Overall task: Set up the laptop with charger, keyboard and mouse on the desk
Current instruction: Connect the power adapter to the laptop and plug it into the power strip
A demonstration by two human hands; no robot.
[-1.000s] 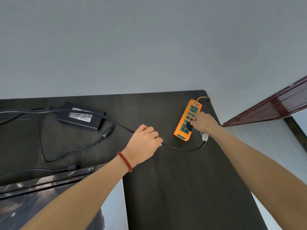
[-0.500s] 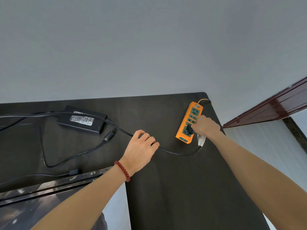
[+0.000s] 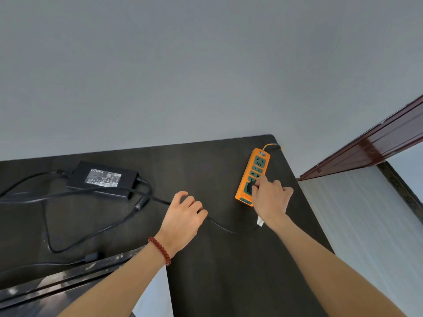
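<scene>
At the far left the charger (image 3: 104,178) lies label-up on the desk (image 3: 206,170), its cables looping loosely around it; no laptop, keyboard or mouse can be made out for certain in this view. From it a black cord (image 3: 223,227) runs right across the desk. The left hand (image 3: 183,217) sits over this cord with fingers curled around it, holding it down near the middle of its run. Further right, the right hand (image 3: 270,197) pinches the black plug (image 3: 251,186) with fingertips at the near socket of the orange strip (image 3: 254,175), which lies near the desk's right edge. The step in hand looks like seating the plug. To do it well, push straight down into the socket, keep slack in the cord so it does not tug sideways, and steady the light strip so it does not slide.
</scene>
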